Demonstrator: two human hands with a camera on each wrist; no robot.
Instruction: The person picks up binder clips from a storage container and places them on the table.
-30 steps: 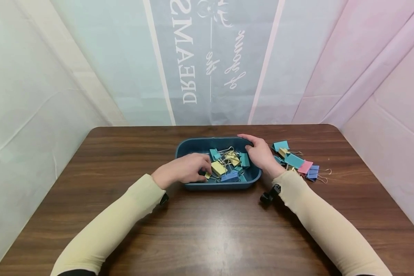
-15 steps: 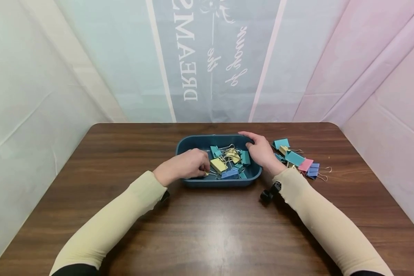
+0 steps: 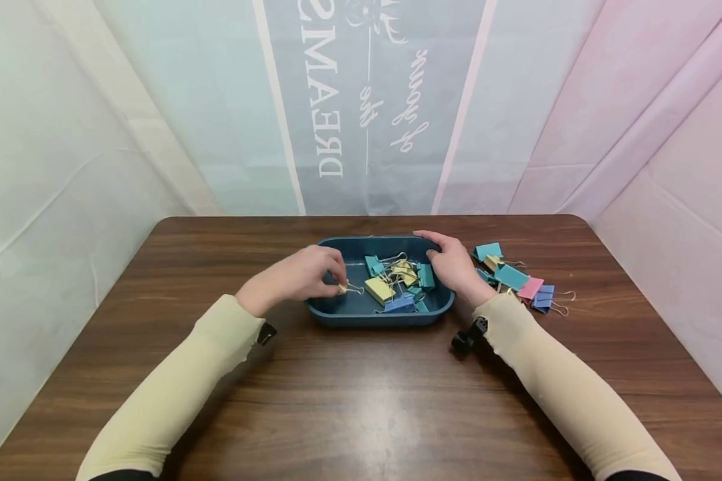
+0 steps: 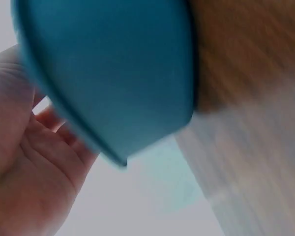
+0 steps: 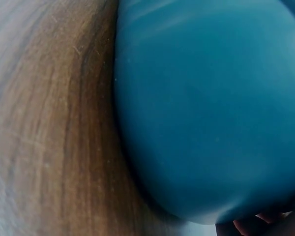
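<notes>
While the left hand [image 3: 307,274] pinches a clip [image 3: 343,288], the right hand [image 3: 455,269] grips the tray [image 3: 373,321], probably to steady it; other clips [image 3: 406,274] lie between both hands' fingers.

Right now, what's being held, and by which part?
Left hand pinches a binder clip by its yellow body; right hand grips the blue bin at its right end.

From here I see a brown wood-grain table [image 3: 361,374], mirrored white lettering [image 3: 323,127] on the grey-blue backdrop [image 3: 391,194] behind, pale sheets [image 3: 48,187] either side.
</notes>
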